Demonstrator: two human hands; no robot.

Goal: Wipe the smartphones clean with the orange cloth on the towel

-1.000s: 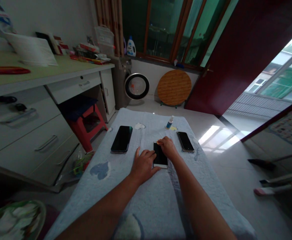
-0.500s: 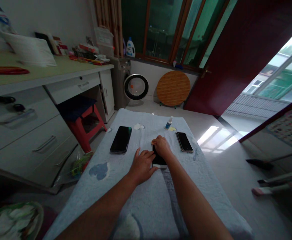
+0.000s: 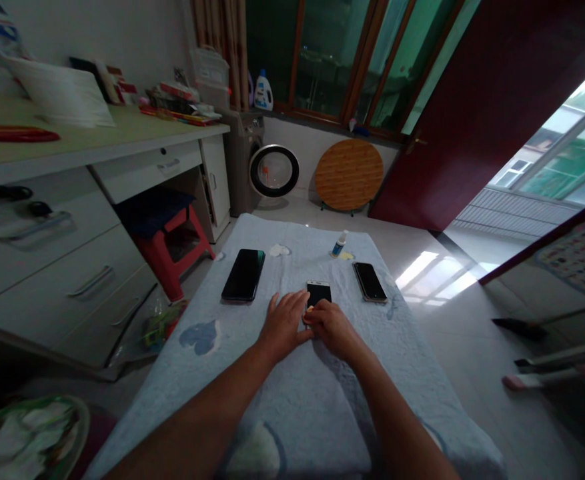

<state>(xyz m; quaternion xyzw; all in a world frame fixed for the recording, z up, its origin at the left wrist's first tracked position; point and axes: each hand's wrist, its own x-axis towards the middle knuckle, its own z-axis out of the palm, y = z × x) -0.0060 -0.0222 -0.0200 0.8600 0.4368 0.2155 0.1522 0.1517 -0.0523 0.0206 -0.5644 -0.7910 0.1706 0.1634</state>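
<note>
A white-framed smartphone (image 3: 319, 288) lies screen up on the cloth-covered table between my hands. My left hand (image 3: 286, 323) holds it along its left side, fingers at the edge and thumb near the lower end. Pinched in my right hand (image 3: 333, 327) is a small orange-yellow piece (image 3: 310, 309), too small and covered to tell its kind; it presses on the phone's lower screen. That hand hides the lower part of the phone. A larger black phone (image 3: 243, 275) lies to the left, another dark phone (image 3: 369, 281) to the right. Behind them stands a small spray bottle (image 3: 339, 245).
A pale blue cloth (image 3: 292, 413) covers the table. To the left are a desk with drawers (image 3: 147, 157) and a red stool (image 3: 177, 247). A washing machine with its round door (image 3: 274, 171) open and a round wooden board (image 3: 349, 175) are at the back.
My right hand has moved down the phone toward me with the orange-yellow piece, uncovering the phone's upper end. My left hand stays at the phone's left side.
</note>
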